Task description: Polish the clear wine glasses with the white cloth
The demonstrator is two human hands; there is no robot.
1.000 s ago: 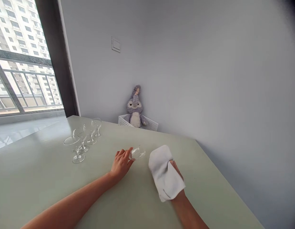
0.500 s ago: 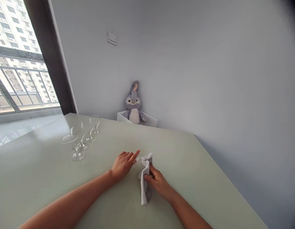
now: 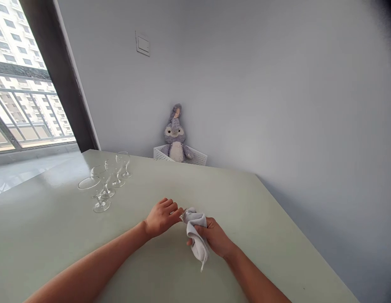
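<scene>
My left hand is closed, its fingers pinching a clear stemmed glass. Only a small shiny bit of that glass shows between the fingertips and the cloth; the rest is covered. A pale grey cloth is bunched in my right hand, with the thumb on top and a fingertip showing at its left side. The cloth's upper end is against the glass, and its lower corner hangs toward me above the table.
Several clear stemmed glasses stand in a slanting row on the left of the pale green table, the nearest glass at the front. Behind the table, a grey plush rabbit sits in a white perforated basket by the wall.
My right hand has turned and shifted the cloth, which now bunches more over the glass. My left index finger, stretched out before, has curled in. The camera view has moved slightly.
</scene>
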